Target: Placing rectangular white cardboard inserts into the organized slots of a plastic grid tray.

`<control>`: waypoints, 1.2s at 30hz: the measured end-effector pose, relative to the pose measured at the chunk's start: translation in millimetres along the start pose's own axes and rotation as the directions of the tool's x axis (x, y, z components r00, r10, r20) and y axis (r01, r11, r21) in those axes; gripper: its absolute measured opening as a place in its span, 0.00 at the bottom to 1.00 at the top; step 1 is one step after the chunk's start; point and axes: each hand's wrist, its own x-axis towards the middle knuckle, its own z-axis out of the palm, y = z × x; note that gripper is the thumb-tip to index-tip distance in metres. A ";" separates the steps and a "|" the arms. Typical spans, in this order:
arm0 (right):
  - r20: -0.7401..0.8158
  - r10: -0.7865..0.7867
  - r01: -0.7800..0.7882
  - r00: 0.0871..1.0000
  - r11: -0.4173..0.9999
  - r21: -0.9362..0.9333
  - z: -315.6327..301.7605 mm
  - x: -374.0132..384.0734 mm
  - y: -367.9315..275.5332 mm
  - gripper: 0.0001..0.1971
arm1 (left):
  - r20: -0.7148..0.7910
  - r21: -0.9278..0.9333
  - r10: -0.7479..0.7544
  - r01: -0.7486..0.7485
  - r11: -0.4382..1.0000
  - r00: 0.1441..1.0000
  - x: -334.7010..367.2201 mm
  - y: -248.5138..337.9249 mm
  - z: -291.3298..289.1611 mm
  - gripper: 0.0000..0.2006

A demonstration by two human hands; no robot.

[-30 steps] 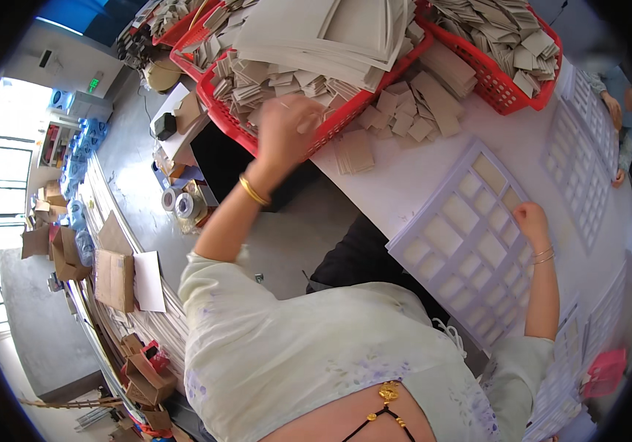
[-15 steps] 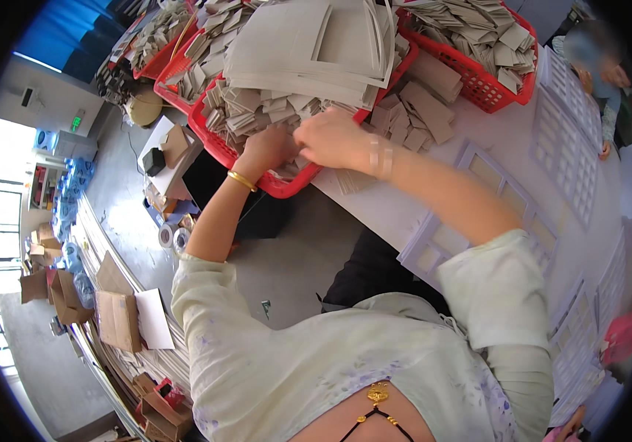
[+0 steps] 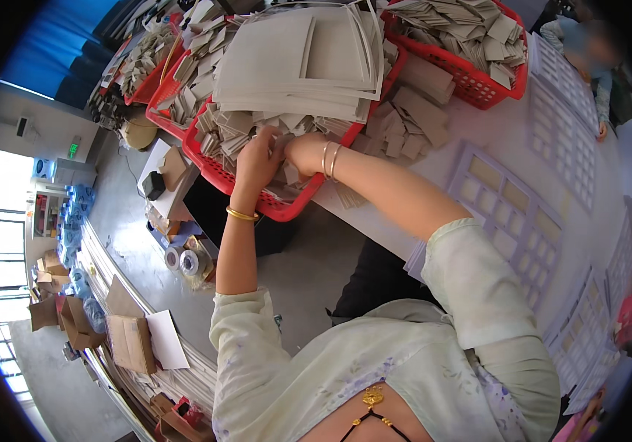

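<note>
A red plastic basket (image 3: pixel 277 209) full of small grey cardboard pieces (image 3: pixel 221 132) is in front of me at the table's edge. Both my hands are inside its near part, close together. My left hand (image 3: pixel 258 160), below a gold bangle, is closed with curled fingertips. My right hand (image 3: pixel 305 153), wearing two thin bangles, is closed too, its fingers mostly hidden behind it. Whatever they grip is too covered to make out, though cardboard pieces lie all round them. Large grey sheets (image 3: pixel 260 70), one with a rectangular cut-out, lie stacked over the basket's far part.
Another red basket (image 3: pixel 470 72) of pieces stands at the far right, with more at the far left. Loose cardboard pieces (image 3: pixel 411 121) lie beside mine. Pale purple trays with windows (image 3: pixel 504 195) cover the table's right side. A person's hand (image 3: pixel 602 131) rests at the far right.
My left hand has shifted slightly left and down, and its fingers show more. My right hand has drawn down and left in the picture. The whole view has turned a little.
</note>
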 end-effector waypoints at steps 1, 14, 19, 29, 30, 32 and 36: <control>-0.047 -0.017 0.023 0.999 0.993 0.118 3.3 -0.5 4.7 0.17 | 0.002 0.002 0.000 0.000 1.000 1.000 0.3 0.3 -1.2 0.09; -0.835 0.103 0.303 0.541 0.902 0.308 17.1 -84.6 18.6 0.06 | -0.217 -0.043 0.042 -0.052 0.998 0.975 0.5 -1.9 -2.8 0.12; -0.718 0.385 0.537 0.580 0.482 0.693 35.6 -163.6 30.1 0.07 | -0.318 -0.123 0.067 -0.111 0.986 0.946 -8.0 -2.3 -6.7 0.11; -0.434 0.699 0.398 0.569 0.228 0.889 111.5 -294.3 74.0 0.16 | -0.284 -0.585 0.029 -0.197 0.787 0.958 -40.9 124.3 65.4 0.12; -0.409 0.769 0.390 0.491 0.226 0.893 122.9 -307.9 81.6 0.15 | -0.176 -0.605 0.083 -0.174 0.777 0.981 -42.7 141.5 81.9 0.12; -0.412 0.867 0.394 0.279 0.288 0.873 150.2 -329.6 101.7 0.14 | -0.007 -0.622 0.180 -0.145 0.769 0.984 -43.5 173.8 122.6 0.11; -0.338 0.933 0.419 0.123 0.260 0.870 152.1 -379.1 117.1 0.12 | 0.218 -0.641 0.232 -0.040 0.767 0.948 -28.1 209.8 194.9 0.11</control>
